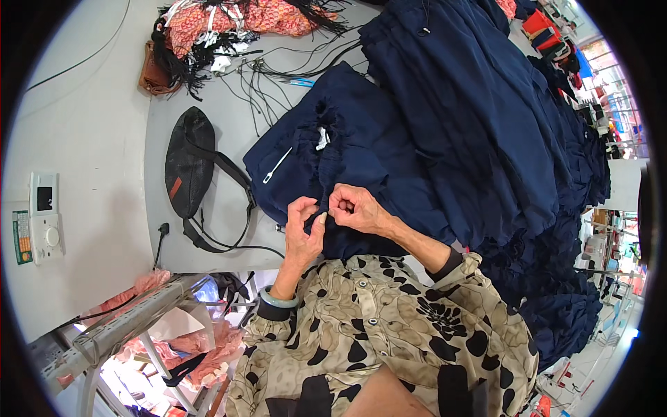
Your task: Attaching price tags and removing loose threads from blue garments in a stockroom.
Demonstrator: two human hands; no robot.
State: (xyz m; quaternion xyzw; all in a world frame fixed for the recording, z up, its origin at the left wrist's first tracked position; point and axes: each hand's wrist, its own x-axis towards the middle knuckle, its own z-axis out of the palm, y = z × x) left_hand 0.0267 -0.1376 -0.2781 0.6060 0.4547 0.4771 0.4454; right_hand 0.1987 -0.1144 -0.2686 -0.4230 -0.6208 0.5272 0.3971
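A navy blue garment [385, 156] with a gathered elastic waistband [333, 156] lies in front of me, and a white label [322, 138] shows inside the waist opening. My left hand [303, 232] pinches the near end of the waistband between thumb and fingers. Right beside it, my right hand [359, 211] has its thumb and fingertips closed at the same edge; anything small between them is hidden. On the fabric beyond my left hand rests a slim white plastic threading tool [277, 166] with a slotted end.
A black sling bag [193, 167] lies on the grey table [229, 104] at left. Farther back are loose black cords [260, 78], blue-handled thread snips [301, 82], a brown pouch [156, 73] and orange fringed fabric [219, 26]. More navy garments [469, 114] pile up at right.
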